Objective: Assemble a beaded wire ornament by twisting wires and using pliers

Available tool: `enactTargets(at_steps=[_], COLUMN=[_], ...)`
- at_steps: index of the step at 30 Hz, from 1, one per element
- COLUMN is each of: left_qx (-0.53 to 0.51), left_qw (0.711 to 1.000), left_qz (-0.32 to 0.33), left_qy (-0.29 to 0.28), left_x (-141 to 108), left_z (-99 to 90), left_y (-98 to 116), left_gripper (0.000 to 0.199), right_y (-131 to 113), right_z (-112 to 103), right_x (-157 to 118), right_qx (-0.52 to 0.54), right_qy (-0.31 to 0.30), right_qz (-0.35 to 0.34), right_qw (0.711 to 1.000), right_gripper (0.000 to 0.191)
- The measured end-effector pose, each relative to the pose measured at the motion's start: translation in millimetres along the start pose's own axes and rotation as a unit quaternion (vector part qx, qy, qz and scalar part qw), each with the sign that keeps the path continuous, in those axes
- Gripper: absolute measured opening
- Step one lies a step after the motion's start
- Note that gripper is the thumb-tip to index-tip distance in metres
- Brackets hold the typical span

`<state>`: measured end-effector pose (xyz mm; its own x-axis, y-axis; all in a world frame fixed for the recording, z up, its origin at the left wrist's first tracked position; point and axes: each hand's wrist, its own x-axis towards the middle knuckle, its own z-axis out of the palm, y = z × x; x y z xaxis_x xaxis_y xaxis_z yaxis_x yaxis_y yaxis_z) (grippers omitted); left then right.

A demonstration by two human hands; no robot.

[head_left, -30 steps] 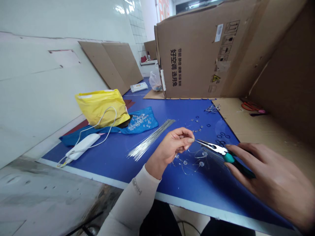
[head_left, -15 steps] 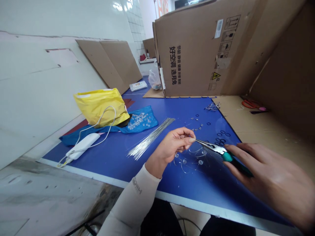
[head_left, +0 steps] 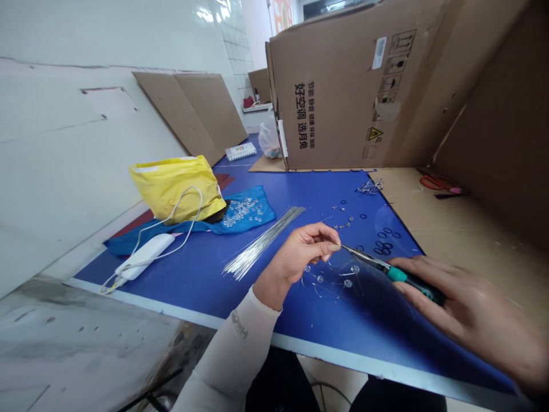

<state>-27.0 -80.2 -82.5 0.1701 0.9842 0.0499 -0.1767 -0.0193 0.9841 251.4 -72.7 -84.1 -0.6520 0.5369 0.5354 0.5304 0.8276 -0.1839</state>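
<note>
The left hand [head_left: 298,254] was closed in a pinch on a beaded wire [head_left: 330,280], whose clear beads lay spread just below it on the blue counter [head_left: 193,286]. The right hand [head_left: 467,303] clenched green-handled pliers [head_left: 398,274], their tips reaching the left fingertips. A bundle of straight wires [head_left: 257,243] lay beside the left hand, and black rings [head_left: 384,248] lay near the pliers.

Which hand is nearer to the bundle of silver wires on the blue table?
Left. The left hand sits just beside the bundle of silver wires, to its right in view; the right hand, gripping pliers, lies much farther right.
</note>
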Motion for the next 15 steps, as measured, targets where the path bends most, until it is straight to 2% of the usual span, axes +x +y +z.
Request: enactTargets(at_steps=[3, 6, 10, 15], left_qx=[-0.01, -0.019, -0.028, -0.038], left_qw=[1.0, 0.999, 0.998, 0.997], left_qz=[0.016, 0.031, 0.055, 0.073], left_qy=[0.0, 0.004, 0.005, 0.008], left_x=[1, 2, 2, 1], left_z=[-0.3, 0.4, 1.0, 1.6], left_y=[-1, -2, -4, -3], left_gripper=[0.025, 0.025, 0.025, 0.025], right_y=[2, 2, -2, -9], right_z=[-1, -2, -8, -14], right_x=[3, 6, 12, 18], right_qx=[0.068, 0.13, 0.21, 0.261], right_qy=[-0.002, -0.018, -0.073, -0.13], right_qz=[0.035, 0.099, 0.186, 0.268], right_qw=[0.997, 0.986, 0.957, 0.918], right_gripper=[0.032, 0.035, 0.044, 0.06])
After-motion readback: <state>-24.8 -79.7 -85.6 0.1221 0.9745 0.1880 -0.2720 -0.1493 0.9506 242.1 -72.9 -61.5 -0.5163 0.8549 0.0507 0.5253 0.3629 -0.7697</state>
